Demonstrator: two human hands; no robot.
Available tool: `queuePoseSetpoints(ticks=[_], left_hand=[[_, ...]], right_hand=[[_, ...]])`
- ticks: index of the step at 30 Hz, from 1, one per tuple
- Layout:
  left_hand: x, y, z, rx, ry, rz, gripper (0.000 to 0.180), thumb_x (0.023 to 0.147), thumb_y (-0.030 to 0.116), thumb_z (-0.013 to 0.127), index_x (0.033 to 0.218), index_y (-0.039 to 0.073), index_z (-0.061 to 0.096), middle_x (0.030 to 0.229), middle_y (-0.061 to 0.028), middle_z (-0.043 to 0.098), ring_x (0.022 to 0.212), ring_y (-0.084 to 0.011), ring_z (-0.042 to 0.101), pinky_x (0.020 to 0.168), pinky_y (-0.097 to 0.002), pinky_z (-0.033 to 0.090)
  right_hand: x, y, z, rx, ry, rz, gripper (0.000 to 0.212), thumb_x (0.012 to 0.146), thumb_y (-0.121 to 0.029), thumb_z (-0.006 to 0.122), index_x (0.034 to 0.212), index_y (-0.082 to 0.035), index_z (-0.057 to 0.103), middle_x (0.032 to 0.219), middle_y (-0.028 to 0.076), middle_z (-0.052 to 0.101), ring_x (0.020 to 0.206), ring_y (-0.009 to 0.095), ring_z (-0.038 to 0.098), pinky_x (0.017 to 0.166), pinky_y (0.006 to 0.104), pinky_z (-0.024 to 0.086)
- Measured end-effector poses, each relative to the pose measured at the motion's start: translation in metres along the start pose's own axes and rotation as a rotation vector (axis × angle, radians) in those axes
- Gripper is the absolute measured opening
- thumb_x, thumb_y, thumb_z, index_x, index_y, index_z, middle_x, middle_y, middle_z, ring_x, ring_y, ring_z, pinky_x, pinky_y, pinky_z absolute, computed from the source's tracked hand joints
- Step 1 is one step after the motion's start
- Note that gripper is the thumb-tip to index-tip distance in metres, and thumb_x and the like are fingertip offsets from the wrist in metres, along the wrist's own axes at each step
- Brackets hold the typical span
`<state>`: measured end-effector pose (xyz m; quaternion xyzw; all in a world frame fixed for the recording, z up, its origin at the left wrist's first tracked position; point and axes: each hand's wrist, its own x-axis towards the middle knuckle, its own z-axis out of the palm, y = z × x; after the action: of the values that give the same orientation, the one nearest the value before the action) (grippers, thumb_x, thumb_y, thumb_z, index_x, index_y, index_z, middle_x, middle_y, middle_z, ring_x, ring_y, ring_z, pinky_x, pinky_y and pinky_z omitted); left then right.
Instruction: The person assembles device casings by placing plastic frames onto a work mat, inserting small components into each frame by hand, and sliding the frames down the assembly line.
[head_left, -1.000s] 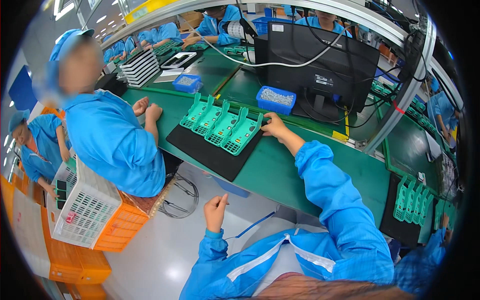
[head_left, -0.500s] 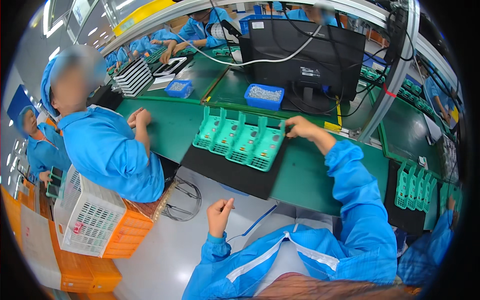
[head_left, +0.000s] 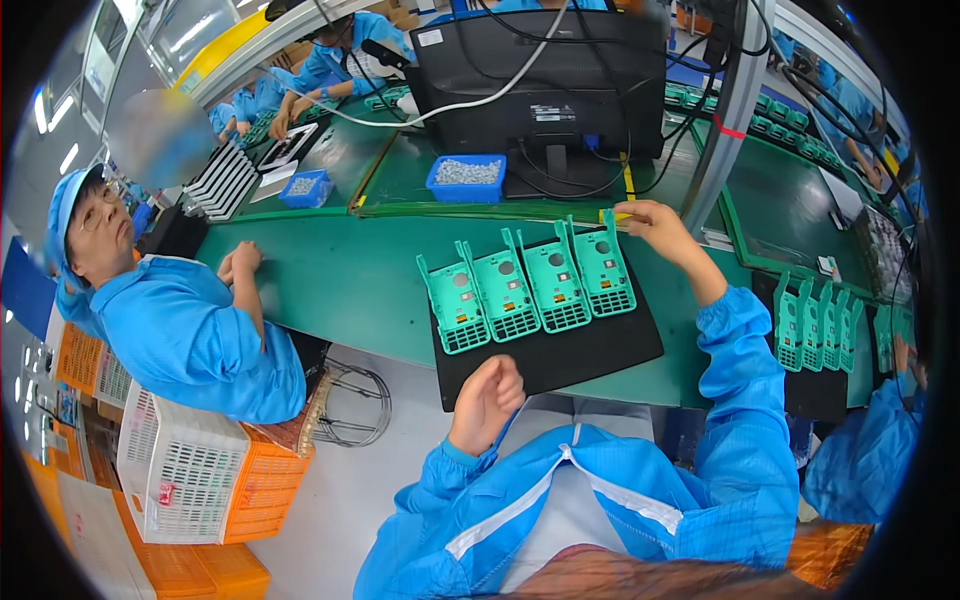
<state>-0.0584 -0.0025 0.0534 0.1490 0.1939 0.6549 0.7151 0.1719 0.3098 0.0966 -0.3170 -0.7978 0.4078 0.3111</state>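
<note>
Four-sided green plastic housings (head_left: 560, 287), several in a row, lie face up on a black mat (head_left: 600, 345) on the green bench. Each has upright tabs at its far end and a grid of slots at its near end. My right hand (head_left: 660, 232) has its thumb and fingers pinched at the far tab of the rightmost housing. My left hand (head_left: 487, 403) is curled closed over the mat's near left edge, apart from the housings, and nothing shows in it.
A blue bin of small grey parts (head_left: 468, 180) stands beyond the housings, by a monitor (head_left: 540, 90) seen from behind. A smaller blue bin (head_left: 306, 189) sits farther left. A co-worker (head_left: 190, 320) sits at my left beside crates (head_left: 190, 470). More green housings (head_left: 815, 325) lie at right.
The mat and housings have turned and shifted right along the bench, with my right hand still at the end housing. My left hand has risen to the mat's near edge. The view has shifted.
</note>
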Motion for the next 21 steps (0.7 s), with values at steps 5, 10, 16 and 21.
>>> queuePoseSetpoints(ticks=[5,10,16,21], left_hand=[[0.055,-0.018,0.025,-0.169,-0.027,-0.038,0.053,0.097,0.027,0.042,0.136,-0.008,0.032,0.137,-0.0231,0.041,0.129,-0.0326,0.040,0.107,-0.0396,0.035],[0.102,-0.039,0.028,-0.201,-0.062,-0.073,0.058,0.097,0.032,0.039,0.137,-0.008,0.029,0.140,-0.0217,0.038,0.131,-0.0311,0.038,0.111,-0.0408,0.031],[0.122,-0.049,0.025,-0.144,-0.060,-0.036,0.055,0.097,0.034,0.037,0.134,-0.008,0.035,0.133,-0.0176,0.045,0.125,-0.0256,0.044,0.111,-0.0396,0.031],[0.125,-0.055,0.019,-0.142,-0.089,-0.010,0.049,0.099,0.030,0.035,0.131,-0.007,0.039,0.131,-0.0167,0.047,0.124,-0.0243,0.045,0.110,-0.0407,0.031]], right_hand=[[-0.037,-0.074,0.019,-0.098,-0.268,-0.184,0.020,0.082,-0.006,0.066,0.102,-0.005,0.068,0.094,0.007,0.063,0.086,0.018,0.060,0.074,0.0297,0.049],[-0.048,-0.069,0.039,-0.213,-0.386,-0.441,0.018,0.080,-0.013,0.066,0.098,-0.010,0.070,0.091,0.007,0.063,0.088,0.026,0.059,0.076,0.0353,0.049],[-0.042,-0.051,0.048,-0.297,-0.370,-0.445,0.016,0.079,-0.015,0.066,0.094,-0.011,0.070,0.086,0.006,0.061,0.085,0.026,0.059,0.073,0.0361,0.048],[-0.045,-0.049,0.058,-0.457,-0.335,-0.532,0.013,0.076,-0.017,0.069,0.086,-0.009,0.068,0.083,0.005,0.061,0.081,0.025,0.060,0.070,0.0354,0.049]])
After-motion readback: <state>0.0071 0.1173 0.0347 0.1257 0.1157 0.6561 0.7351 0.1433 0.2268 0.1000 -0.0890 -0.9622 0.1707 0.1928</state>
